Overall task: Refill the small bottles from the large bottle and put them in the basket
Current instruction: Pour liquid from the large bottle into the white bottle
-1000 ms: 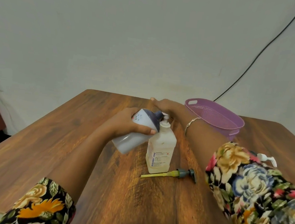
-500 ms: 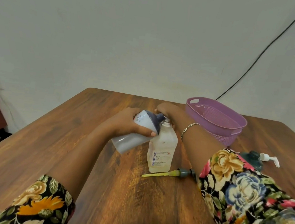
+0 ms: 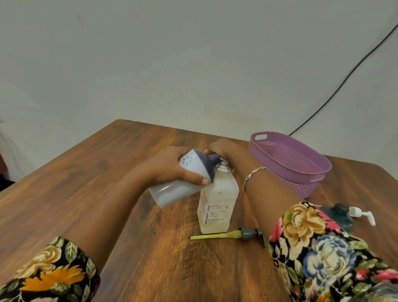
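Observation:
My left hand [image 3: 178, 171] grips the large white bottle [image 3: 179, 186], tilted with its dark blue spout [image 3: 213, 161] down at the mouth of the small bottle. The small translucent bottle [image 3: 217, 205], labelled in blue, stands upright mid-table. My right hand [image 3: 228, 149] curls round that bottle's neck from behind, fingers lying over the spout. A removed pump [image 3: 230, 235] with a yellow tube lies on the table in front of the small bottle. The purple basket [image 3: 314, 174] stands at the back right.
A dark green bottle [image 3: 339, 216] with a white pump head [image 3: 362, 214] stands at the right, partly hidden by my right sleeve. A black cable [image 3: 350, 76] runs down the wall behind the basket. The wooden table [image 3: 89, 188] ends at the left and far edges.
My right hand moved from behind the bottles onto the small bottle's neck and the spout. The large bottle stays tilted in my left hand.

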`<state>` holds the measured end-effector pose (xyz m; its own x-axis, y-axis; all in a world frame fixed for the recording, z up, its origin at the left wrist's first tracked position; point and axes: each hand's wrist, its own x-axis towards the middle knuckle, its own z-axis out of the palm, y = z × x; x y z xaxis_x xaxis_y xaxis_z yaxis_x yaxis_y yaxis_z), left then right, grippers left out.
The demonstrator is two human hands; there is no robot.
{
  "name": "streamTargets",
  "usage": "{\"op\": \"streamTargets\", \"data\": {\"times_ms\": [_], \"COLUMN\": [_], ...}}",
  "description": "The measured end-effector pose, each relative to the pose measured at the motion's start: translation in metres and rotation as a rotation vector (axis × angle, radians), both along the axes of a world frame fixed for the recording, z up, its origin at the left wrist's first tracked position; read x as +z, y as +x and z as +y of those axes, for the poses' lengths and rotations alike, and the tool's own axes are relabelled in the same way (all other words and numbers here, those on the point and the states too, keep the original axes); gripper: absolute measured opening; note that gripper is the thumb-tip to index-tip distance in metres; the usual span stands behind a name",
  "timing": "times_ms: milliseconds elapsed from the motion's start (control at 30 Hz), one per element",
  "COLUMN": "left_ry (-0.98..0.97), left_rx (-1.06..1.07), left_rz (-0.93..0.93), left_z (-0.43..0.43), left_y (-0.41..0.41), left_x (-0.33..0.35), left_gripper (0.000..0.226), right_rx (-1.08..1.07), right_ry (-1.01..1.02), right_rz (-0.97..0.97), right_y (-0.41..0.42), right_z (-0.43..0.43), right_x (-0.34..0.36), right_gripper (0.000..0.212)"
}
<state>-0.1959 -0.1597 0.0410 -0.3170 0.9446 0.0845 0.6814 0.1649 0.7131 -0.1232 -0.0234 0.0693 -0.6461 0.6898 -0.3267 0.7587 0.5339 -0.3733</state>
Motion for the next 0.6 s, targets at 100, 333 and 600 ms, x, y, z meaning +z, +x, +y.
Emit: {"op": "streamTargets", "data": {"times_ms": [100,333,600], "left_ry": [0.002,0.045,0.008], "left_rx": [-0.004,0.026,0.003], "left_rz": [0.015,-0.016,-0.009], "left_z": [0.000,-0.001,0.001], "left_y": [-0.001,0.001,-0.002], "left_x": [-0.001,0.006,-0.003], "left_gripper": [0.036,0.048,0.041], "right_rx": [0.056,-0.085,-0.058], "right_ry": [0.045,-0.303,0.003], "right_rz": [-0.032,0.286,0.062], "right_y": [0.002,0.010,-0.001], "right_z": [-0.001,0.000,0.007], "right_x": [0.002,0.012,-0.007], "right_gripper": [0.023,0.049,0.031]}}
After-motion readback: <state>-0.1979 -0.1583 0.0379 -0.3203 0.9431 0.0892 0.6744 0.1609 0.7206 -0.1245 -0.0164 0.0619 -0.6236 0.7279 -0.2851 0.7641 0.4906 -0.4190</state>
